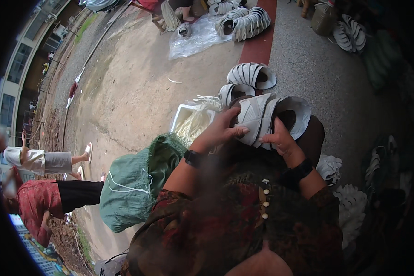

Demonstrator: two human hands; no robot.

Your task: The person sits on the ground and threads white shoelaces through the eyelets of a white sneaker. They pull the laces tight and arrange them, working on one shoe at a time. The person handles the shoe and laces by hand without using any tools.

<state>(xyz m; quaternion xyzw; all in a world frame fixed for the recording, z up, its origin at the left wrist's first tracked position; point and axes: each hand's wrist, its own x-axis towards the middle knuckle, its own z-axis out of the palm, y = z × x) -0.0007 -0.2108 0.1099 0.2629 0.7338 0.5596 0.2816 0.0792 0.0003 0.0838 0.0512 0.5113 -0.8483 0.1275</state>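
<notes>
A white shoe upper [257, 112] with crossing woven straps rests over my lap, its pale-lined opening facing right. My left hand [221, 131] grips its left end, thumb lying along the near side. At the opening's near edge, my right hand [282, 140] holds the upper, with some fingers hidden in or behind it. Just beyond are two more strappy white uppers, one [248, 75] farther off and one [234, 93] partly covered by the held one. Left of them stands a white box [176, 120] heaped with cream cords [195, 124].
A green sack [129, 184] with a white drawstring sits by my left arm. Strappy uppers [250, 24] lie beside clear plastic sheeting [193, 43] at the far side. More white pieces [352, 209] lie at my right. Two people [37, 193] are at the left.
</notes>
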